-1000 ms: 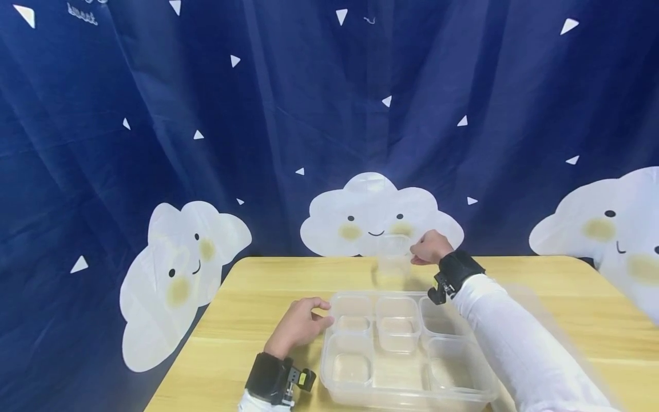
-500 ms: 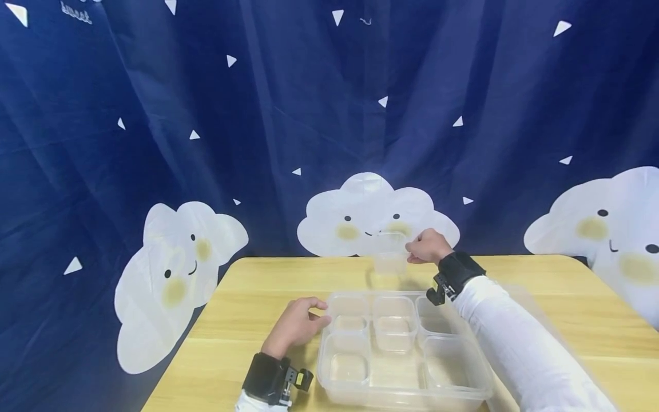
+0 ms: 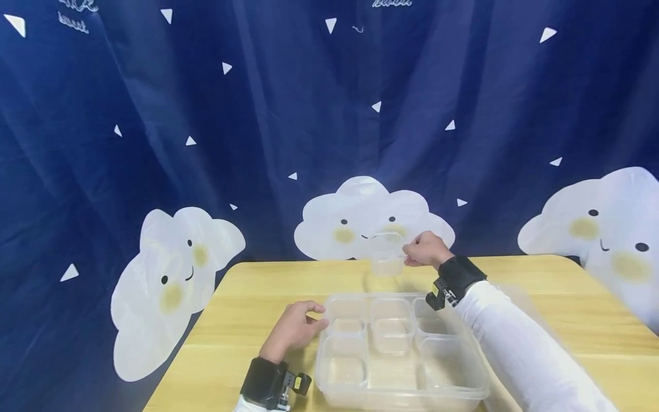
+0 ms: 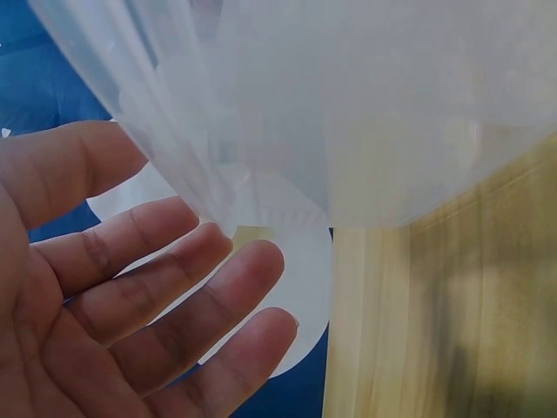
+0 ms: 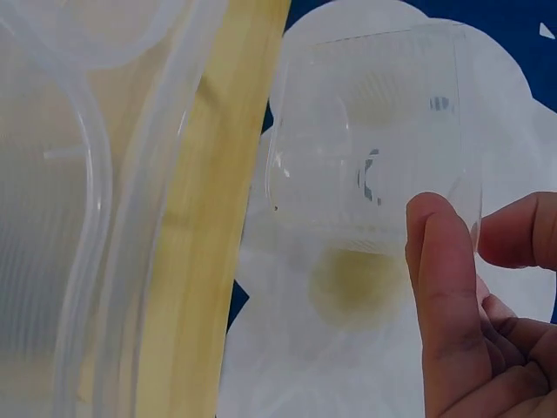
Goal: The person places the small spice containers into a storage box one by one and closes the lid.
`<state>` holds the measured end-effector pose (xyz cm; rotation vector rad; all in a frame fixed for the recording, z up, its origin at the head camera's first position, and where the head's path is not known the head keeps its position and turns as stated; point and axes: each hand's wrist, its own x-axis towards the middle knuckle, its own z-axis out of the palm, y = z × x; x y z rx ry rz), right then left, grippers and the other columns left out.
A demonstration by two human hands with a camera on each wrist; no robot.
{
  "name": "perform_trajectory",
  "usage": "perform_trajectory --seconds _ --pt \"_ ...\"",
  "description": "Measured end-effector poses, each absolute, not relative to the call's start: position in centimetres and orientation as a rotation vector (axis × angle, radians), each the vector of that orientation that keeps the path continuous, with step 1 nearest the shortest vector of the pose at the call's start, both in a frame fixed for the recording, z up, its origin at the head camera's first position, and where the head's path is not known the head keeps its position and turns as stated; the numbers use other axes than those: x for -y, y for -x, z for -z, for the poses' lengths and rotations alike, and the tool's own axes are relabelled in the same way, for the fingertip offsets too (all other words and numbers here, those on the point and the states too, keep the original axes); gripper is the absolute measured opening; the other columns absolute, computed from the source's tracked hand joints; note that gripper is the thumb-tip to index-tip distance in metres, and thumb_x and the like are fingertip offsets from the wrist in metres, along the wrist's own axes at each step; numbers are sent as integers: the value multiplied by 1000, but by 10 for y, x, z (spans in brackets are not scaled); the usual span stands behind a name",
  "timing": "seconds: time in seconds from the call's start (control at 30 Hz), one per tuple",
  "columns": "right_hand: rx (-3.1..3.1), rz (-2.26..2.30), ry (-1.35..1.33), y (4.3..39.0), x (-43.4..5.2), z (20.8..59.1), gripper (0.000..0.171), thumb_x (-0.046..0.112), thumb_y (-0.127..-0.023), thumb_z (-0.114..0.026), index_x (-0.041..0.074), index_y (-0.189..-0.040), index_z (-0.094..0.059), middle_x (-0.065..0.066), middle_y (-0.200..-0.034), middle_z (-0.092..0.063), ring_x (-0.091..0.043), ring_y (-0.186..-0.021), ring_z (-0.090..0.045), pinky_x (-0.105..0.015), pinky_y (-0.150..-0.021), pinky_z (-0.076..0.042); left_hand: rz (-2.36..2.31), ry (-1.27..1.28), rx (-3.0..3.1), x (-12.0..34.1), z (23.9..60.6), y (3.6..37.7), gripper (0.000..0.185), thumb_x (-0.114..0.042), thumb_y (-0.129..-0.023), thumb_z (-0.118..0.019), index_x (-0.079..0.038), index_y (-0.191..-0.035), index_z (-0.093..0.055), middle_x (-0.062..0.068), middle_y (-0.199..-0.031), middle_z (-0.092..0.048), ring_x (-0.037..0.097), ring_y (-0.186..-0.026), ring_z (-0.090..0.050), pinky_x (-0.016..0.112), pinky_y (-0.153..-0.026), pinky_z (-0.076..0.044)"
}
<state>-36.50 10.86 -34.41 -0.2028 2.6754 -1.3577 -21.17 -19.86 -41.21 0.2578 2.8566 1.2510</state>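
Observation:
A clear plastic box [image 3: 479, 384] with several small inner tubs sits on the wooden table [image 3: 247, 309]. My left hand [image 3: 296, 327] rests against the box's near-left corner, fingers relaxed; in the left wrist view the box wall [image 4: 348, 104] fills the top beside my fingers [image 4: 174, 287]. Beyond the box, my right hand [image 3: 423, 250] pinches the rim of a small clear tub [image 3: 385, 254] and holds it just above the far table edge. The right wrist view shows that tub [image 5: 374, 148] gripped between thumb [image 5: 444, 287] and fingers.
A dark blue curtain [image 3: 257, 114] printed with white clouds hangs right behind the table. A faint clear lid [image 3: 535, 320] lies under my right forearm. The table's left edge [image 3: 180, 355] is close to my left wrist.
The small tub in my right hand has drifted slightly left and lower toward the far table edge. The left hand stays at the box corner.

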Motion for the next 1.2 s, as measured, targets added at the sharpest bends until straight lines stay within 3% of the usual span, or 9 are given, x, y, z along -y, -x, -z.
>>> perform_trajectory --seconds 0.4,1.2 --pt "-2700 1382 194 359 -110 349 16 11 -90 -54 1 -77 -57 -11 -82 -70 -16 -70 -70 -30 -73 -58 -1243 -251 -2869 198 417 210 32 -23 -88 -71 -3 -113 -65 16 -117 -64 23 -91 -67 39 -75 -56" --pt "-2664 1500 238 340 -116 335 22 9 -89 -53 -9 -97 -62 -13 -82 -67 -15 -71 -67 -28 -71 -58 -1234 -252 -2878 196 415 211 30 -21 -89 -70 -3 -112 -66 16 -115 -65 23 -90 -67 40 -75 -56"
